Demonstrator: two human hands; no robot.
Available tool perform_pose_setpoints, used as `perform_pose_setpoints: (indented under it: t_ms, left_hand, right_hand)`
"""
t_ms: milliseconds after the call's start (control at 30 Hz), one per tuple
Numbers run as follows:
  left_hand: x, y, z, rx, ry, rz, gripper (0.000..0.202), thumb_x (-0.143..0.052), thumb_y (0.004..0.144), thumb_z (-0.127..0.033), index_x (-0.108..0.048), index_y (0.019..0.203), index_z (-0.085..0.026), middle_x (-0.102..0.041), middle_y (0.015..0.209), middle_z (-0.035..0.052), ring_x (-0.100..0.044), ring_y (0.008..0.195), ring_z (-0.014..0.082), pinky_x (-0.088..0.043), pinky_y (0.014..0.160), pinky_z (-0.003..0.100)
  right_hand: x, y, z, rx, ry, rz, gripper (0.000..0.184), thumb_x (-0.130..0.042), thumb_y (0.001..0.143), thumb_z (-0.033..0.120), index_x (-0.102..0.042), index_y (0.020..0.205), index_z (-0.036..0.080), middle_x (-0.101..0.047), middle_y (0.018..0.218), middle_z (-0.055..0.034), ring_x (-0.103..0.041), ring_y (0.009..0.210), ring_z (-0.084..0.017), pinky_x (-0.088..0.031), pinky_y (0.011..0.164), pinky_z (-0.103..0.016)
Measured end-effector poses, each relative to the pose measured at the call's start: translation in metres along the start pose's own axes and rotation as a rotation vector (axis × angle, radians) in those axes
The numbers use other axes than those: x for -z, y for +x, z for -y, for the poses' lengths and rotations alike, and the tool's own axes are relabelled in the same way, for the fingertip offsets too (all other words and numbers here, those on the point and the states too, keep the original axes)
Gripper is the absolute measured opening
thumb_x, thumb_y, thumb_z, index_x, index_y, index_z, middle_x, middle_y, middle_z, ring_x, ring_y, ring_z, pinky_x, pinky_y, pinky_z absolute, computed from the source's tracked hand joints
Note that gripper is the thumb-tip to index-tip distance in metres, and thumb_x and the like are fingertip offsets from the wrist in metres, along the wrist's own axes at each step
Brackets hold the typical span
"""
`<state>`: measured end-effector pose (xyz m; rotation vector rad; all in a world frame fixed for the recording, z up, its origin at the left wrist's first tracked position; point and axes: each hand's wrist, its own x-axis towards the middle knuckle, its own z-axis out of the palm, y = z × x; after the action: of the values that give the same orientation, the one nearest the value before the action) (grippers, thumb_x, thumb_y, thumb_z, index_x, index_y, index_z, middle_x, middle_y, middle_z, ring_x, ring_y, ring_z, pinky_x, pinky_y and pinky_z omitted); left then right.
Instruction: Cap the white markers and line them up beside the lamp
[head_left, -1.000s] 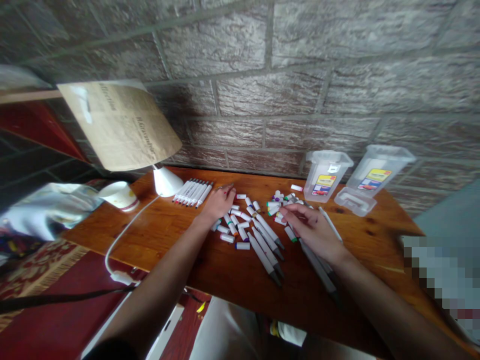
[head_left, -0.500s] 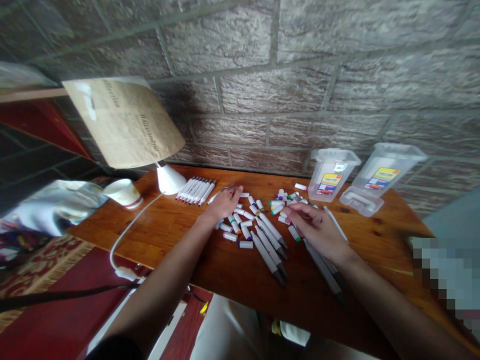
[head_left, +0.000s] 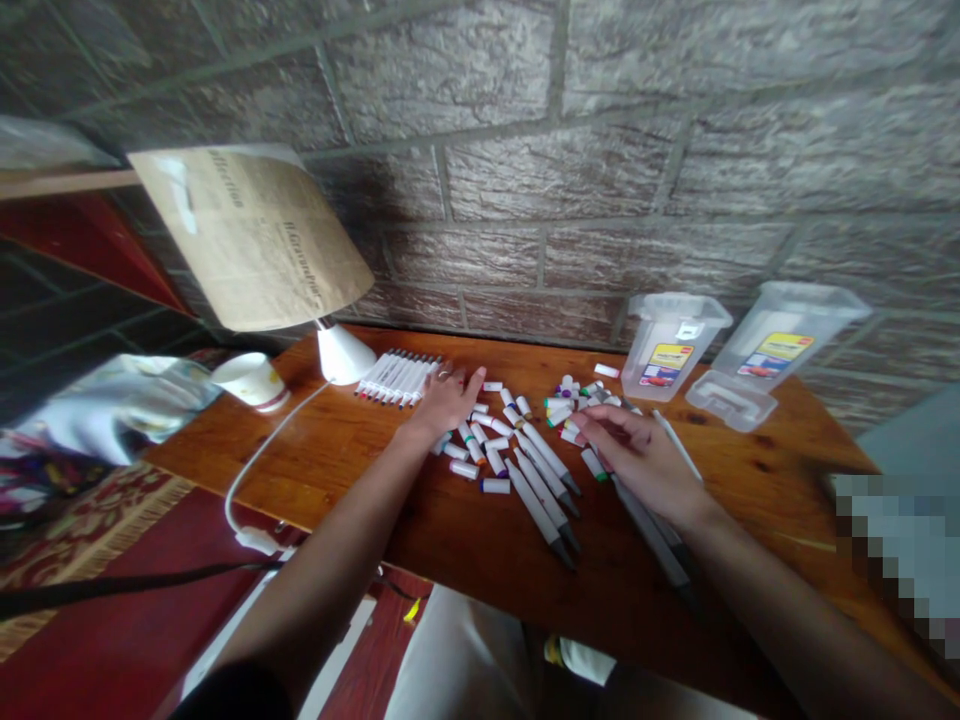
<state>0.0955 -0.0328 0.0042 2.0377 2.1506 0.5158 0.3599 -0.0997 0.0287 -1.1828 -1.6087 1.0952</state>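
Observation:
Flat on the table, my left hand [head_left: 444, 404] has its thumb spread away from the fingers and touches the right end of a neat row of white markers [head_left: 394, 377]. My right hand [head_left: 641, 455] is over a heap of marker caps [head_left: 562, 408], thumb and forefinger drawn together; what they hold, if anything, I cannot make out. Loose white caps with coloured ends [head_left: 478, 435] lie between the hands. Several uncapped markers [head_left: 541, 500] with grey ends point toward me. Further grey-ended markers [head_left: 652, 535] lie under my right wrist.
Two clear plastic boxes [head_left: 671, 345] stand at the back right, one with its lid [head_left: 731, 398] open. A single cap [head_left: 607, 370] is near them. On the left are a lamp [head_left: 345, 355], its white cord [head_left: 244, 470] and a paper cup [head_left: 251, 382]. A brick wall [head_left: 495, 180] rises behind.
A marker near my left fingers has moved left against the row, with my left hand shifting slightly that way. My right hand keeps its pose over the caps. The view has shifted slightly.

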Motion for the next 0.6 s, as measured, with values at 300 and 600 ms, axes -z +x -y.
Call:
perform_pose_setpoints:
  t_ms: [300, 600]
  left_hand:
    - [0.0011, -0.0023, -0.0023, 0.074, 0.032, 0.111, 0.074, -0.017, 0.097, -0.063, -0.056, 0.136, -0.014, -0.045, 0.151, 0.0180, -0.027, 0.148, 0.0338, -0.012, 0.119, 0.059]
    - [0.0024, -0.0032, -0.0048, 0.095, 0.006, 0.118, 0.072, -0.020, 0.096, -0.063, -0.055, 0.136, -0.014, -0.044, 0.151, 0.0200, -0.028, 0.147, 0.0346, -0.008, 0.118, 0.062]
  right_hand:
    - [0.0006, -0.0005, 0.0026, -0.012, -0.006, -0.023, 0.042, -0.065, 0.081, 0.058, -0.072, 0.089, 0.018, -0.068, 0.071, -0.0024, -0.054, 0.055, -0.012, -0.041, 0.052, -0.025]
    - [0.0009, -0.0007, 0.0022, -0.008, -0.015, -0.019, 0.039, -0.065, 0.082, 0.056, -0.072, 0.087, 0.018, -0.068, 0.070, -0.0023, -0.052, 0.053, -0.012, -0.038, 0.049, -0.025]
